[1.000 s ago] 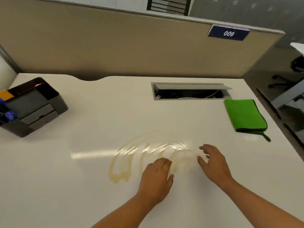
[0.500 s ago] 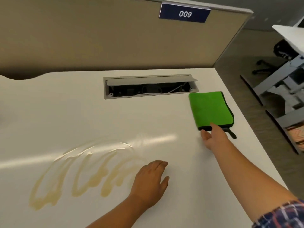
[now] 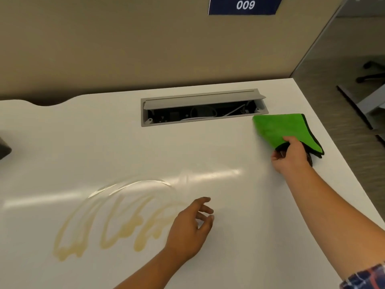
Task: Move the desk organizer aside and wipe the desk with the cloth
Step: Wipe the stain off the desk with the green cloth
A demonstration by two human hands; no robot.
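A folded green cloth (image 3: 281, 129) with a black edge lies near the right edge of the white desk (image 3: 208, 147). My right hand (image 3: 291, 157) grips its near corner, which is lifted off the desk. My left hand (image 3: 189, 230) hovers low over the desk with fingers spread, holding nothing, just right of a yellowish smeared stain (image 3: 116, 222). Only a dark corner of the desk organizer (image 3: 4, 149) shows at the far left edge.
An open grey cable tray (image 3: 203, 107) is set into the desk behind the stain. A beige partition (image 3: 125, 49) with a blue sign (image 3: 243, 5) reading 009 stands at the back. The floor and chair legs lie beyond the desk's right edge.
My right hand reached to the cloth and closed on its near corner, lifting it. The view swung right, pushing the organizer almost out of sight. My left hand rose slightly.
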